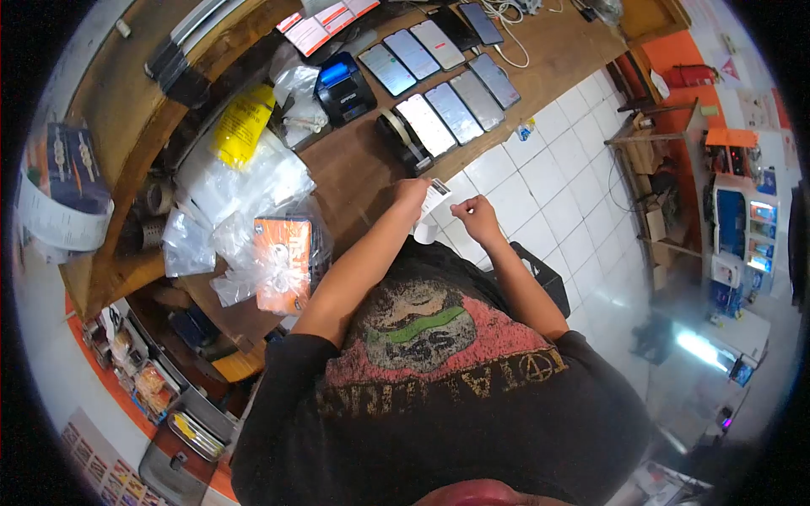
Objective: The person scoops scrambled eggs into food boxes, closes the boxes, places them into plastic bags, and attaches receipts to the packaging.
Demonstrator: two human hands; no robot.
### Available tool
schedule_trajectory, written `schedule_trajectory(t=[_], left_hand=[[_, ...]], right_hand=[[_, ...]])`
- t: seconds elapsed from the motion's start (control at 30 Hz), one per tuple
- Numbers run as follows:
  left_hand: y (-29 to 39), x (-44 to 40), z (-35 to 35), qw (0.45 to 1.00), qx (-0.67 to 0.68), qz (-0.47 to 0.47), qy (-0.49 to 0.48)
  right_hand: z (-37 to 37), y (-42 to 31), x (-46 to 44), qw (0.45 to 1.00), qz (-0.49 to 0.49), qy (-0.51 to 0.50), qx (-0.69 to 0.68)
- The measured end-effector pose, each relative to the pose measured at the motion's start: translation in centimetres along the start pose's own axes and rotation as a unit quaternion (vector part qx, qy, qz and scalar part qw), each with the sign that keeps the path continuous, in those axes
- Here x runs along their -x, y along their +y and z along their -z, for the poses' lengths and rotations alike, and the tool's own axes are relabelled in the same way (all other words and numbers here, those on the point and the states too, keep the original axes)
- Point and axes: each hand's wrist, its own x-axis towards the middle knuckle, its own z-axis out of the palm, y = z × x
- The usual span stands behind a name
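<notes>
My left hand is closed on a white printed paper strip with black marks, held just past the table's edge. A paler length of the strip curls below, near my shirt. A short gap to the right of it, my right hand has its fingers pinched together; whatever is in them, if anything, is too small to tell. Beyond my hands, on the table, lie several phones in two rows. A black roll-shaped object stands beside the nearest phone, close to my left hand.
On the wooden table are a black printer, clear plastic bags, a yellow bag and an orange box in plastic. White cables lie at the back. A dark bin-like container sits on the tiled floor at right.
</notes>
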Motion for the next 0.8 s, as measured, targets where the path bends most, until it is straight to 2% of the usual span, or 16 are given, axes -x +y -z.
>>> schedule_trajectory(t=[0.03, 0.1, 0.13, 0.2, 0.27, 0.3, 0.33, 0.37, 0.4, 0.47, 0.53, 0.57, 0.63, 0.7, 0.77, 0.8], left_hand=[[-1.1, -0.3, 0.0, 1.0, 0.009, 0.001, 0.004], [-1.9, -1.0, 0.8, 0.987, -0.057, -0.147, 0.026], [0.9, 3.7, 1.4, 0.948, -0.201, -0.239, 0.06], [2.7, 8.0, 3.1, 0.906, -0.201, -0.367, 0.07], [6.0, 17.6, 5.6, 0.878, -0.172, -0.439, 0.08], [6.5, 20.6, 7.5, 0.804, -0.225, -0.536, 0.124], [6.4, 23.3, 9.8, 0.712, -0.282, -0.623, 0.161], [6.1, 26.3, 11.4, 0.694, -0.273, -0.635, 0.2], [5.4, 29.2, 12.9, 0.676, -0.265, -0.646, 0.236], [3.9, 33.6, 16.0, 0.648, -0.298, -0.619, 0.329], [1.2, 34.9, 18.3, 0.685, -0.258, -0.551, 0.401], [0.3, 34.6, 19.3, 0.683, -0.254, -0.549, 0.41], [-1.6, 33.1, 21.2, 0.681, -0.2, -0.507, 0.489], [-3.1, 31.0, 23.2, 0.688, -0.192, -0.493, 0.498], [-4.3, 28.5, 24.6, 0.704, -0.153, -0.48, 0.501], [-4.6, 27.7, 24.9, 0.704, -0.15, -0.478, 0.504]], right_hand=[[-0.1, 0.2, 0.3, 1.0, 0.004, -0.008, 0.005], [-0.6, 0.2, -0.1, 0.999, -0.01, -0.035, 0.009], [-0.9, 0.9, -0.3, 0.995, -0.045, -0.07, -0.053], [1.3, -4.8, 1.5, 0.98, -0.005, -0.14, -0.141], [2.7, -9.6, 2.6, 0.952, 0.035, -0.242, -0.185], [3.2, -12.3, 3.4, 0.946, 0.041, -0.267, -0.181], [3.4, -14.9, 4.3, 0.918, 0.092, -0.333, -0.192], [3.3, -17.2, 5.0, 0.885, 0.137, -0.395, -0.204], [2.8, -19.4, 5.6, 0.879, 0.137, -0.41, -0.203], [0.4, -22.9, 7.1, 0.796, 0.212, -0.526, -0.213], [-3.6, -24.3, 7.6, 0.75, 0.262, -0.58, -0.178], [-5.5, -24.5, 8.1, 0.752, 0.238, -0.592, -0.166], [-8.2, -25.2, 8.8, 0.774, 0.233, -0.584, -0.08], [-10.4, -24.6, 9.1, 0.778, 0.226, -0.585, -0.037], [-12.7, -23.2, 9.1, 0.822, 0.201, -0.533, 0.007], [-13.5, -22.6, 9.1, 0.82, 0.201, -0.535, 0.011]])
